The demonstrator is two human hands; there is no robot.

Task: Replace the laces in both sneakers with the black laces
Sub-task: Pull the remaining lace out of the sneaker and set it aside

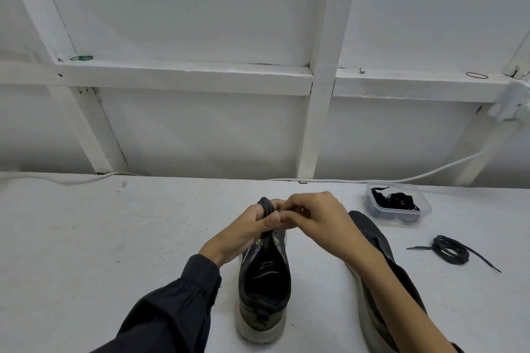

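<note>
Nearest me, the sneaker (263, 281) stands heel-on, directly below the grip. Above its eyelets the left hand (252, 226) curls round a dark bundle (265, 205), lace or tongue, I can't tell. The right hand (315, 218) pinches the same bundle with its fingertips. Probably mid-lacing, so next a tip needs feeding through an eyelet. Right of the grip lie the second sneaker (370, 235) and a coiled lace (450, 249), and farther off a tub of black laces (398, 203).

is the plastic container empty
No, the clear plastic container holds a tangle of black laces.
</note>
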